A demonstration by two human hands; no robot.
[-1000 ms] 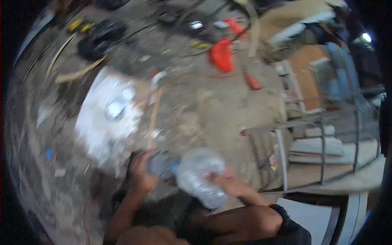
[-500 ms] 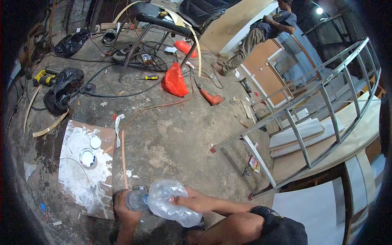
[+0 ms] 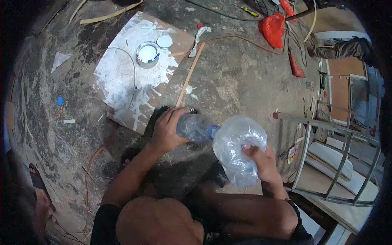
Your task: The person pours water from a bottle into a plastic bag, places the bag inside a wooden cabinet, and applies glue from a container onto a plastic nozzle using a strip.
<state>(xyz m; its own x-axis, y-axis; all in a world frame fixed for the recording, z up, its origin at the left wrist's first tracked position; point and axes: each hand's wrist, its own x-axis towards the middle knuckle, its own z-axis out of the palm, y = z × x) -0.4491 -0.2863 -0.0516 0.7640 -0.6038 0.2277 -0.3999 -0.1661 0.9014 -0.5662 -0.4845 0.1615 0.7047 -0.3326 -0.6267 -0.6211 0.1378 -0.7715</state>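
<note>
My left hand (image 3: pixel 167 130) is wrapped round the base end of a clear plastic bottle (image 3: pixel 195 127), which lies tilted sideways. The bottle's neck has a blue ring or cap (image 3: pixel 212 132) that meets a bulging, shiny clear plastic container (image 3: pixel 237 143), a soft jug or a filled bag; I cannot tell which. My right hand (image 3: pixel 261 161) grips this container from its right side, thumb pressed into its surface. Whether the two are joined at the neck or only touch is hidden. Both are held above the floor, over my bent knees.
An open tin of white paint (image 3: pixel 148 55) and its lid (image 3: pixel 164 41) sit on a paint-smeared board (image 3: pixel 122 77). A wooden strip (image 3: pixel 190 75), red bag (image 3: pixel 272 30), orange power tool (image 3: pixel 296 67) and metal frame (image 3: pixel 343 159) are around. Another person's leg (image 3: pixel 343 51) shows upper right.
My view has tilted down and turned, so the bottle and container appear higher and further right. Both hands keep their hold. The other person's upper body has left the view.
</note>
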